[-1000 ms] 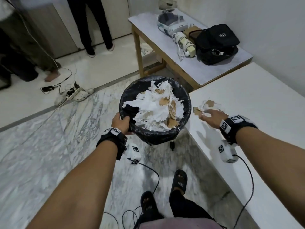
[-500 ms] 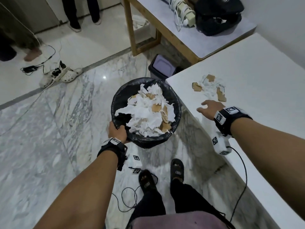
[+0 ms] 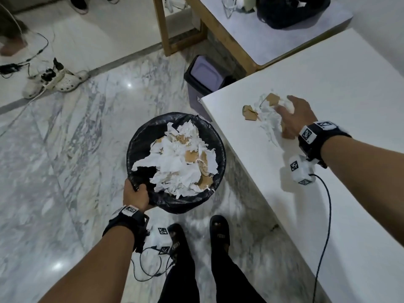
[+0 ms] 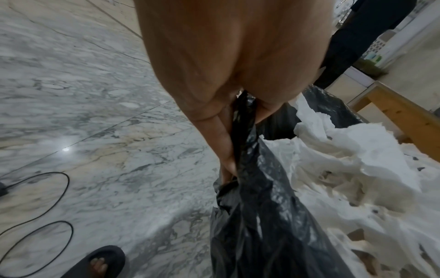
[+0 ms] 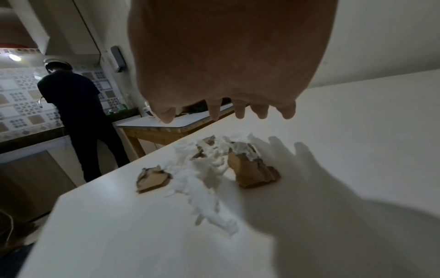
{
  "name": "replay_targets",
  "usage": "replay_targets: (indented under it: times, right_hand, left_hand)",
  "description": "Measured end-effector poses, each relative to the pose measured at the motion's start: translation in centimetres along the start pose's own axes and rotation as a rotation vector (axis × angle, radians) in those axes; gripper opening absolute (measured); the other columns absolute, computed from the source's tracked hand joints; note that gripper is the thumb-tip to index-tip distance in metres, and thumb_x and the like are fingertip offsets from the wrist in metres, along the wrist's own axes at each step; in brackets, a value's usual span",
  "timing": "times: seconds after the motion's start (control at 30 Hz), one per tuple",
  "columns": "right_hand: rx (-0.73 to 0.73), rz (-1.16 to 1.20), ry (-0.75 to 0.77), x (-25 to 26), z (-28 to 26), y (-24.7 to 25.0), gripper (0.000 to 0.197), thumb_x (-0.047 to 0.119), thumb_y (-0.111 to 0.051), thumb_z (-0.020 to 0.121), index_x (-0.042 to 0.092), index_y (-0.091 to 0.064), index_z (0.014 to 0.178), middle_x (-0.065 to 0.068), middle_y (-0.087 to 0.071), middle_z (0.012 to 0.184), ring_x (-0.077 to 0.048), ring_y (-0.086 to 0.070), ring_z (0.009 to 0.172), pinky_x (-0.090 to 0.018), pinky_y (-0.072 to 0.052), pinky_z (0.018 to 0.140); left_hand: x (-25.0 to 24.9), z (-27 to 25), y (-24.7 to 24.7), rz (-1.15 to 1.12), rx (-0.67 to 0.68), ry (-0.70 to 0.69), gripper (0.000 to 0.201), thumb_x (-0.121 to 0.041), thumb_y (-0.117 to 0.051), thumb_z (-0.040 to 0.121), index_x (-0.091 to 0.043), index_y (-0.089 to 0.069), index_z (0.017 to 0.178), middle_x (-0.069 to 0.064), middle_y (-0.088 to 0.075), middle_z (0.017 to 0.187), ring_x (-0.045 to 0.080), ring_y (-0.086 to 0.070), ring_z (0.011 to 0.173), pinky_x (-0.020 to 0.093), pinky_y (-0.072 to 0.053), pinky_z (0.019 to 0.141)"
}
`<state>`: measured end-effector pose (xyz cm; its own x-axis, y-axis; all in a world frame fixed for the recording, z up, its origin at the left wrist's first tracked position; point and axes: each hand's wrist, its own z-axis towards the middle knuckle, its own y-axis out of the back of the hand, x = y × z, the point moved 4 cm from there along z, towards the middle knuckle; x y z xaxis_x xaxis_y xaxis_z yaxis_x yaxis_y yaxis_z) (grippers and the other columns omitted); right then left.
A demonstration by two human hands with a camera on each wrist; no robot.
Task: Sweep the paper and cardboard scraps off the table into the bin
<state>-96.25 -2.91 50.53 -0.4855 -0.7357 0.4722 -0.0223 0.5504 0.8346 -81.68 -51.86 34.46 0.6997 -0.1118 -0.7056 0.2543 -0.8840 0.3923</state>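
A round bin with a black liner (image 3: pixel 175 204) hangs beside the white table (image 3: pixel 328 88), heaped with white paper and brown cardboard (image 3: pixel 175 167). My left hand (image 3: pixel 135 194) grips its near rim; the left wrist view shows the fingers (image 4: pixel 226 150) pinching the liner (image 4: pixel 257 206). Near the table's corner lies a small pile of torn paper and cardboard scraps (image 3: pixel 267 114). My right hand (image 3: pixel 293 112) is open over the pile's far side, fingers spread. In the right wrist view the fingertips (image 5: pixel 239 112) hover just above the scraps (image 5: pixel 204 165).
A small grey lidded bin (image 3: pixel 203 77) stands on the floor past the table corner. Behind is a wooden table (image 3: pixel 240 40) with a black bag (image 3: pixel 293 9). Cables (image 3: pixel 153 265) trail by my feet. A person (image 5: pixel 76 105) stands at a far counter.
My right hand drew back toward me, then reached forward over the scraps. The bin dropped lower and nearer to me along the table's side, still held by my left hand.
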Motion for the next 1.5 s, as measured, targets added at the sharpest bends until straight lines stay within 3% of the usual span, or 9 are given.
replay_targets:
  times: [0.13,0.27,0.4,0.53,0.9,1.1,1.23,1.37,1.5]
  right_hand:
    - [0.031,0.018,0.043,-0.3,2.6,-0.5,0.070,0.052,-0.054,0.089,0.008,-0.044,0.143,-0.022,-0.042,0.147,-0.039,-0.041,0.134,-0.045,-0.032,0.109]
    - [0.081,-0.053,0.081,0.1,5.4,-1.6,0.077,0.068,-0.044,0.085,0.021,-0.041,0.146,-0.015,-0.038,0.151,-0.033,-0.033,0.141,-0.053,-0.027,0.113]
    - [0.146,-0.029,0.208,2.1,5.5,-3.2,0.057,0.067,-0.039,0.085,0.016,-0.056,0.106,-0.013,-0.056,0.111,-0.035,-0.054,0.114,-0.042,-0.040,0.089]
    - [0.196,-0.048,0.274,2.5,3.6,-5.3,0.066,0.066,-0.043,0.090,0.031,-0.039,0.146,0.001,-0.039,0.152,-0.018,-0.037,0.139,-0.041,-0.027,0.116]
    - [0.192,-0.144,0.137,0.1,7.0,-0.2,0.066,0.058,-0.030,0.100,0.018,-0.030,0.153,-0.007,-0.027,0.160,-0.025,-0.026,0.146,-0.038,-0.019,0.116]
    - [0.255,-0.106,0.243,4.0,3.3,-3.4,0.048,0.053,-0.031,0.099,0.015,-0.052,0.119,-0.012,-0.060,0.126,-0.034,-0.058,0.113,-0.039,-0.041,0.089]
    - [0.314,-0.176,0.461,4.0,0.2,-4.9,0.039,0.049,-0.034,0.101,0.015,-0.053,0.105,-0.011,-0.064,0.109,-0.034,-0.060,0.099,-0.046,-0.048,0.089]
    - [0.191,-0.127,0.370,1.2,0.7,-2.5,0.056,0.056,-0.032,0.100,0.025,-0.041,0.145,-0.002,-0.044,0.151,-0.026,-0.042,0.138,-0.045,-0.031,0.115]
    - [0.077,-0.087,0.075,-4.2,2.0,-0.2,0.069,0.060,-0.030,0.099,0.018,-0.027,0.154,-0.002,-0.026,0.161,-0.023,-0.026,0.147,-0.038,-0.019,0.119]
  left_hand:
    - [-1.5,-2.0,-3.0,-0.063,0.002,0.069,0.035,-0.005,-0.046,0.105,-0.018,-0.052,0.137,0.014,-0.064,0.116,0.042,-0.067,0.098,0.068,-0.061,0.078]
    - [0.1,-1.1,-4.8,-0.065,-0.002,0.087,0.034,-0.006,-0.049,0.105,-0.021,-0.053,0.134,0.017,-0.065,0.124,0.045,-0.068,0.104,0.064,-0.062,0.076]
    - [0.9,-1.1,-5.8,-0.039,0.013,0.104,0.032,-0.006,-0.051,0.103,-0.027,-0.054,0.127,0.022,-0.067,0.127,0.048,-0.069,0.105,0.059,-0.064,0.066]
    - [0.8,-1.7,-6.5,-0.042,0.027,0.103,0.033,-0.004,-0.050,0.104,-0.025,-0.054,0.128,0.023,-0.068,0.123,0.046,-0.070,0.099,0.046,-0.064,0.051]
    - [0.7,-1.7,-6.7,-0.066,0.055,0.084,0.036,-0.007,-0.052,0.103,-0.027,-0.056,0.132,0.020,-0.069,0.123,0.040,-0.071,0.095,0.044,-0.064,0.057]
    - [0.5,-1.7,-6.4,-0.078,0.057,0.060,0.038,-0.006,-0.051,0.104,-0.025,-0.055,0.137,0.018,-0.069,0.121,0.034,-0.071,0.089,0.041,-0.064,0.058]
    - [0.2,-1.9,-6.4,-0.086,0.050,0.056,0.034,-0.006,-0.052,0.103,-0.028,-0.056,0.129,0.020,-0.070,0.121,0.041,-0.071,0.094,0.051,-0.064,0.069]
    - [-0.3,-1.9,-6.5,-0.089,0.053,0.048,0.037,-0.007,-0.052,0.101,-0.029,-0.057,0.130,0.020,-0.071,0.122,0.040,-0.071,0.091,0.045,-0.063,0.057]
    - [-0.7,-2.2,-7.2,-0.094,0.086,0.049,0.035,-0.006,-0.051,0.102,-0.027,-0.056,0.129,0.019,-0.069,0.122,0.041,-0.070,0.096,0.040,-0.063,0.049]
